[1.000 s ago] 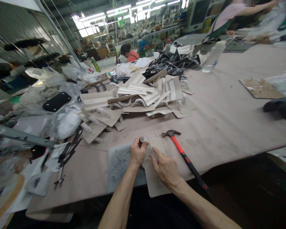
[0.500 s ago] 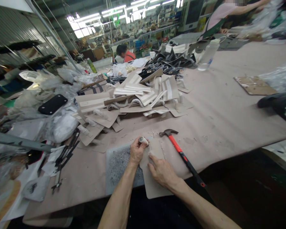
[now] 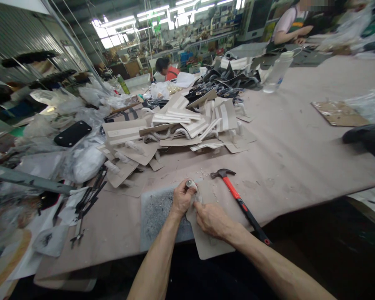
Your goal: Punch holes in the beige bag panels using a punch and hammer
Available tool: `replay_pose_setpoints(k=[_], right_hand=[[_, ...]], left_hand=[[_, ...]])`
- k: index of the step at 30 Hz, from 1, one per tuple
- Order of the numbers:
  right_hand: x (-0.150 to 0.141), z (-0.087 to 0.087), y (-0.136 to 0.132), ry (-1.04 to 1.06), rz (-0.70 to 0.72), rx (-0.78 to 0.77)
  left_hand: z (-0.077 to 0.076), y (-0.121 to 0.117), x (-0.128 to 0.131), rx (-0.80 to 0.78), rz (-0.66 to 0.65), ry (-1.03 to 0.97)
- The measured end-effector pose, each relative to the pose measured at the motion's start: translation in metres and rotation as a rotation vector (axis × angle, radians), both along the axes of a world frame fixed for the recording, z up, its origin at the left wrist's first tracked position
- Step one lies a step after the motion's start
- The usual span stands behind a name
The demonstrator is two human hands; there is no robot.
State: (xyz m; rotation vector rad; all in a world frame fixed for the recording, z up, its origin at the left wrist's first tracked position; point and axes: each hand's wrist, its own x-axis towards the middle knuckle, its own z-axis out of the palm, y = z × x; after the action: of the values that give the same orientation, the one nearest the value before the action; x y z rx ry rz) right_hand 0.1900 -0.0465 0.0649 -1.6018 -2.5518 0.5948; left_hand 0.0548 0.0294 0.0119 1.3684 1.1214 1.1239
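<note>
My left hand [image 3: 181,199] is closed around a short whitish cylinder [image 3: 190,183] with a round grey end facing up. My right hand [image 3: 214,221] has its fingers closed at the whitish plastic wrap [image 3: 198,195] of a handle on a beige panel [image 3: 211,246]. Both hands partly cover this panel, which lies over a scuffed grey slab [image 3: 156,216] and reaches past the table's front edge. To the right of my hands rests a claw hammer [image 3: 233,189] with a red and black handle, touched by neither hand.
Beyond my hands lies a heap of beige panels [image 3: 171,135] with wrapped handles. Plastic bags [image 3: 90,162] and metal tools [image 3: 78,229] are on the left. A water bottle [image 3: 278,73] stands at the back right. Two people work farther off.
My right hand's fingers have closed in on the wrapped handle, near my left hand. The panel's lower end has swung slightly right. The co-worker at the back right has drawn in an outstretched arm.
</note>
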Motion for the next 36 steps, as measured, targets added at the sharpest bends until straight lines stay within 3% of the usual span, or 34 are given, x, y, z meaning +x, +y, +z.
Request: replay_pose_setpoints(k=[11,23,28,32,36], right_hand=[[0.017,-0.013,-0.015,0.237,-0.26,-0.144],[0.014,-0.011,-0.017,0.26,-0.288,-0.131],[0.014,-0.013,-0.019,0.328,-0.297,-0.146],[0.033,-0.016,-0.019,0.445,-0.387,0.001],[0.081,-0.023,-0.02,0.133,-0.609,0.24]], left_hand=[[0.005,-0.003,0.001,-0.003,0.003,-0.002],[-0.001,-0.002,0.001,0.001,0.002,-0.008],[-0.004,-0.003,0.002,0.056,0.0,0.101],[0.0,-0.006,0.004,0.166,-0.014,0.234],[0.007,-0.008,0.007,0.242,-0.064,0.29]])
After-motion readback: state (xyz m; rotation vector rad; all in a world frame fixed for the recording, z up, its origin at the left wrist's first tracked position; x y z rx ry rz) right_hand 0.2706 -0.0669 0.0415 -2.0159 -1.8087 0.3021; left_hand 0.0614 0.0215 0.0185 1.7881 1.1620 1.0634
